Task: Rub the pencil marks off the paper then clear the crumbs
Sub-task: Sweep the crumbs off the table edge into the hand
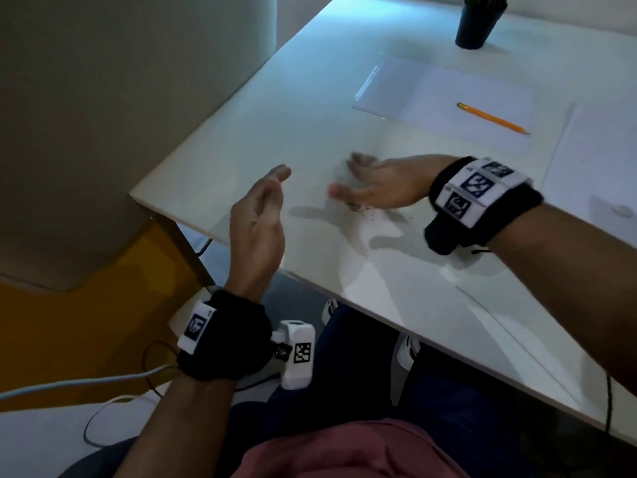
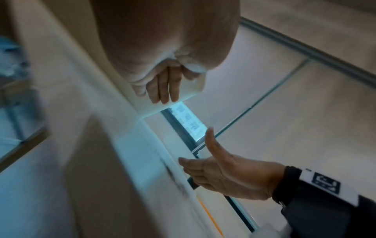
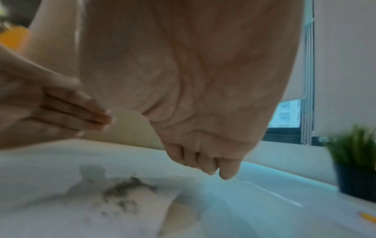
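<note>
Right hand point(image 1: 375, 188): shown low over the white table point(image 1: 310, 108), fingers extended and blurred, nothing grasped.
Left hand point(image 1: 258, 222): held edge-on beside the table's near edge, fingers straight and relaxed, holding nothing.
Crumbs point(image 1: 358, 208): a dark scatter seen just beneath the right palm, between the two hands.
Paper point(image 1: 448, 98): laid well beyond the right hand.
Pencil point(image 1: 493, 118): resting on the paper.
Potted plant point(image 1: 477, 24): placed farthest from both hands.

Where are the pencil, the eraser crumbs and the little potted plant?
pencil point(image 1: 493, 118), head view, middle of its orange shaft.
crumbs point(image 3: 126, 187), right wrist view, thickest of the dark pile.
potted plant point(image 1: 474, 27), head view, dark pot's side.
</note>
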